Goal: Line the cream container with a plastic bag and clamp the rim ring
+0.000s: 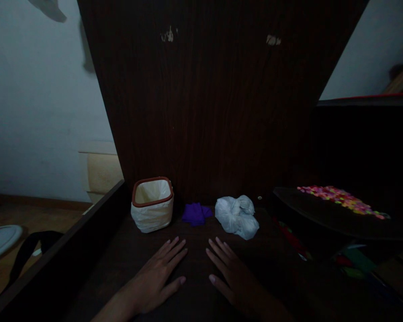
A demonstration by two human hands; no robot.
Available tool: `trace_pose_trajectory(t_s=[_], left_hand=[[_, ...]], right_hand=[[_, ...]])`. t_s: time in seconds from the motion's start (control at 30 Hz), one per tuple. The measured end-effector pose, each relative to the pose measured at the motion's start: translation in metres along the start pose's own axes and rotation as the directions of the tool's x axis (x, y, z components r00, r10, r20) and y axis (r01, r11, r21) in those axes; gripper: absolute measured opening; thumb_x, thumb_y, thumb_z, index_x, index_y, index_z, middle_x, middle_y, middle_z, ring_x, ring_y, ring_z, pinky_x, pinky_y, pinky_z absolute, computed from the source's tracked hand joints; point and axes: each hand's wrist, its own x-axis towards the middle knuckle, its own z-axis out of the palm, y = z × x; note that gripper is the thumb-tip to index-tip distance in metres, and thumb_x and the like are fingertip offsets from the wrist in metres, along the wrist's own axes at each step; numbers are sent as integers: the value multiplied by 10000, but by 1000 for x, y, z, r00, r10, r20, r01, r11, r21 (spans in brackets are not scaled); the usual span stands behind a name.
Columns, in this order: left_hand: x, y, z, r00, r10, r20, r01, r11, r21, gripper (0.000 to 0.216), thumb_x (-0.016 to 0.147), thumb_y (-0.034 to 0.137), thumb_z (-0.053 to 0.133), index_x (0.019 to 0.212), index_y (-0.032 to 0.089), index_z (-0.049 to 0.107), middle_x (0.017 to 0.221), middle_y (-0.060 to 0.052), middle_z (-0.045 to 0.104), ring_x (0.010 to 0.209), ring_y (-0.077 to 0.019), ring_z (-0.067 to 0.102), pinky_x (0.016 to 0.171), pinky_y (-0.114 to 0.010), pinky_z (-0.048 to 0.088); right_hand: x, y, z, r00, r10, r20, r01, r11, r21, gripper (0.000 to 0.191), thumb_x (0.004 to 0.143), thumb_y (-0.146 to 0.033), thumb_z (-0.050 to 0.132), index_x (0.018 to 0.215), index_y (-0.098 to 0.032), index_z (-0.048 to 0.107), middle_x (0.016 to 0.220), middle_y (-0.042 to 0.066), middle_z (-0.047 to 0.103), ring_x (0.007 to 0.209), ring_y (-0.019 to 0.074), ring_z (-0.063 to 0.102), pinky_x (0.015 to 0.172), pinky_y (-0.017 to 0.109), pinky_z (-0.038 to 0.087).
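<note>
My left hand [157, 273] lies flat on the dark wooden surface [195, 250], palm down with fingers spread and nothing in it. To its right, my right hand [230, 273] rests the same way, also holding nothing. Just beyond my left hand stands a small square bin [152, 214] with a brown rim and a pale liner bag folded over its sides. A crumpled purple cloth [195, 213] sits between the bin and a knotted white plastic bag [237, 217]. That bag is beyond my right fingertips, not touched; its contents are hidden.
A dark wooden panel [208, 103] rises behind these things. Along the left runs a raised dark edge [60, 246]. To the right, a dark curved shelf [322, 214] carries a string of colourful small pieces [342, 199]. Red and green items [357, 259] lie below it, hard to make out.
</note>
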Motion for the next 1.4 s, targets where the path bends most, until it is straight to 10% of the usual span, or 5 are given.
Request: trace_pose_trajectory(t_s=[1.4], left_hand=[[-1,3,-2,1000,-11,22,11,1000,-13,625,1021,447,494,1586,312,264,1643,-53,289,1511,-334,283,1199,-587,342]], right_hand=[[-9,9,9,1000,-10,7,9,999,46,580,1038,-443,439,1581,-292,302,1646,19,270,1525,266,252,1248,488,263]])
